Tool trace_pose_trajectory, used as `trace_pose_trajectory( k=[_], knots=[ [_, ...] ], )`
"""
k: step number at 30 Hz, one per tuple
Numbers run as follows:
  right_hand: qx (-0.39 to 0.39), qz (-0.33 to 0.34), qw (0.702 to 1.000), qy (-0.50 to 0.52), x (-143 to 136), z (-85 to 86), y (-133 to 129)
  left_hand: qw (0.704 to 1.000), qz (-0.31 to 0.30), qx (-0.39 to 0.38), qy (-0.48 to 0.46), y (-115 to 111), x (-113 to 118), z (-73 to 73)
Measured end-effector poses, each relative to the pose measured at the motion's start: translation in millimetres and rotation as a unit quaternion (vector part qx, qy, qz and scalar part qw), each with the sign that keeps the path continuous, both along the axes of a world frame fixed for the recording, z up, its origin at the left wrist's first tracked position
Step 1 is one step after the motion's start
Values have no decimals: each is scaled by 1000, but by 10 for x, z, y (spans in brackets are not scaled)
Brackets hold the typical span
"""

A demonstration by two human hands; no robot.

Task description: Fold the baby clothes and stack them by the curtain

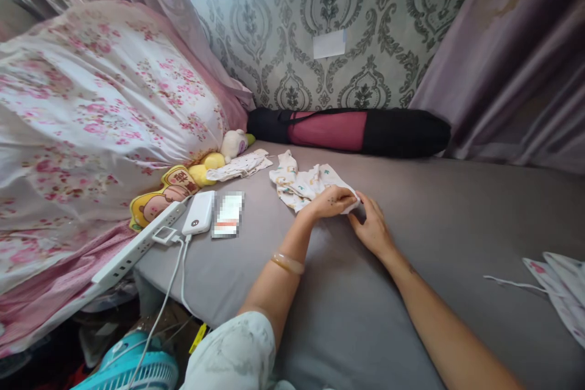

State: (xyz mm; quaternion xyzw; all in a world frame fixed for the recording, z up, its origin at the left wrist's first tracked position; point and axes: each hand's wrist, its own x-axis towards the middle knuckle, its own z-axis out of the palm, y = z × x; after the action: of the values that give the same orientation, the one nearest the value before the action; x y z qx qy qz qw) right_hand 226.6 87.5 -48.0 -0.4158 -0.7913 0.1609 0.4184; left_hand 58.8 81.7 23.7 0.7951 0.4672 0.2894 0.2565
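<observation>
While both hands meet at the near edge of the printed baby garment [305, 186], I count two hands on it: left hand [332, 202] with fingers pinched down on the cloth's corner, right hand [372, 228] just beside it, fingertips touching the same edge, grip partly hidden. One bangle [287, 263] on the left wrist. Garment lies crumpled on the grey bed sheet [411, 244], mid-bed.

Outward, left side: one second small garment [242, 165], one yellow plush toy [212, 163] against the floral pillow [100, 116], one white power bank [198, 212], one flat item beside it, blurred, can't identify. One white power strip [139, 245] at the bed edge, two white cables hanging off it. One teal fan [132, 368] below.

Back wall: one black-and-red rolled bag [351, 131] along the patterned wallpaper. Far right: one more folded printed cloth [560, 286], well apart from the hands.
</observation>
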Motion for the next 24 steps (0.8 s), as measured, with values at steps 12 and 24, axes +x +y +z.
trace_pose_trajectory(
  k=[12, 24],
  knots=[
    [-73, -184, 971, 133, 210, 428, 29, 979, 96, 48, 176, -168, -126, -124],
    [27, -238, 949, 206, 679, 1101, -24, 990, 123, 50, -47, -28, -100, -381]
  ],
)
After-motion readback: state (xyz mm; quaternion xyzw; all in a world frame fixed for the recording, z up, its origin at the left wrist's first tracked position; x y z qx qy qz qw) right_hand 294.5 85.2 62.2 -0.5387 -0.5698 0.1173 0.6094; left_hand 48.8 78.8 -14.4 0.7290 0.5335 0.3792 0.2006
